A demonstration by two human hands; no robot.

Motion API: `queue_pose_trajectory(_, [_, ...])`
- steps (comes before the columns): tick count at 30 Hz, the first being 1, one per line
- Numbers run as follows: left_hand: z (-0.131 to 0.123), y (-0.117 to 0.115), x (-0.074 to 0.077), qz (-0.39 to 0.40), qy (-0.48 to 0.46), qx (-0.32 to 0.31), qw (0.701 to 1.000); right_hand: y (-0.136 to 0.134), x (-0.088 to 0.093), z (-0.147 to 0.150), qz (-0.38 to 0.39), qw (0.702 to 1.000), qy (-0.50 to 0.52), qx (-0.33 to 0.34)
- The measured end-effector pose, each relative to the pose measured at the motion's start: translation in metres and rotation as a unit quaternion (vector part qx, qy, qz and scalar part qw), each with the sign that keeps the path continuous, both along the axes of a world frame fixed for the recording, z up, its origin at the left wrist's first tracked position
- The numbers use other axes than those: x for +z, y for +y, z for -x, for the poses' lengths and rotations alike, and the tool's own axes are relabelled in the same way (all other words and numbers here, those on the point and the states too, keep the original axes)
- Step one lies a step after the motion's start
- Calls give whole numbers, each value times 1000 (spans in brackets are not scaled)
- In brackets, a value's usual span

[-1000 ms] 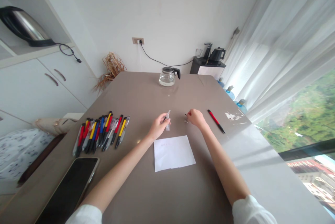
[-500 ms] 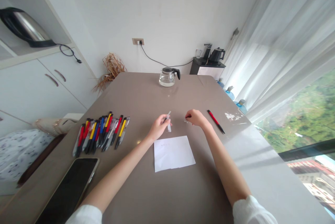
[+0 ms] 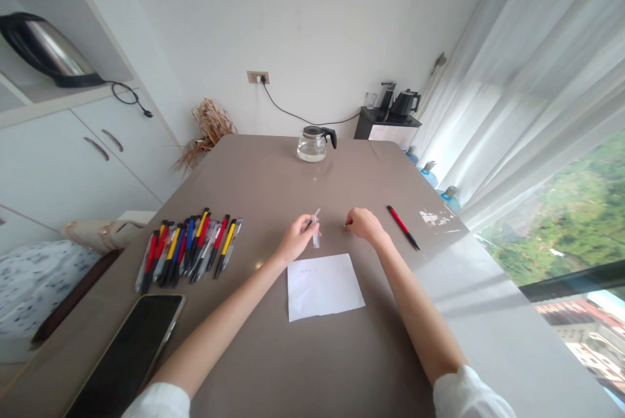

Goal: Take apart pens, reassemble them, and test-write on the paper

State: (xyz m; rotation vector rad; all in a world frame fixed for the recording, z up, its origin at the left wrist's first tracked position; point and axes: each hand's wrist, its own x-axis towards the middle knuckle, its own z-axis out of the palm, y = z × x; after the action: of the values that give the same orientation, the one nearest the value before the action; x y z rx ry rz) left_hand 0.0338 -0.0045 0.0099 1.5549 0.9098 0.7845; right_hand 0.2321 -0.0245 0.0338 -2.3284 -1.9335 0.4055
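- L hand [image 3: 295,239]: grasping clear pcs [image 3: 316,234], prob. pen parts, pinched btwn thumb & fingers; a thin pc [image 3: 318,211] slants up past the fingertips. All just beyond far edge of paper [image 3: 325,291]; can't tell if the pcs touch the desk [image 3: 234,359].
- R hand [image 3: 361,222]: fingers curled in, low over desk, apart from L hand. Can't tell if it holds anything, fingers hide it.
- Red pen [image 3: 403,227]: on desk, R of R hand, untouched, black end twd person.
- Pen pile [image 3: 188,252]: red/yellow/blue/clear mix, L of L hand, nr phone [image 3: 129,349].
- Risk: several slick pcs in one grip; if L thumb eases off, one could slip & roll. Clear plastic on a shiny desk = hard to spot.
- Risk: anything tiny in R hand could drop if fingers loosen.
- Risk: paper's loose; a dragging wrist could shift it. An arm swung L could scatter the pile.
- Glass pot [image 3: 311,150]: far end of desk, black lid on, shallow clear liquid at bottom, prob. water. Well apart from hands, so spill unlikely unless a long reach clips its handle.
- Steel kettle [image 3: 63,53] on shelf, dark kettle [image 3: 405,103] on black stand [image 3: 390,117]: insides not visible.
- Blue bottles [image 3: 450,197] past R edge: contents unclear.
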Motion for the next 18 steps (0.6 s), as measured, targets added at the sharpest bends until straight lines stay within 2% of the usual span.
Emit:
queue_pose_trajectory(3, [0, 0, 0, -3, 2, 7, 1000, -1, 4, 3, -1, 1000, 25, 14])
queue_pose_trajectory(6, [0, 0, 1, -1, -2, 0, 1000, -1, 8, 7, -4, 991, 131, 35])
queue_pose_trajectory(11, [-2, -2, 3, 11, -4, -13, 1000, -3, 15, 19, -36, 947, 314, 51])
queue_pose_trajectory(18, [-2, -5, 8, 4, 3, -37, 999, -9, 28, 31, -45, 901, 428, 54])
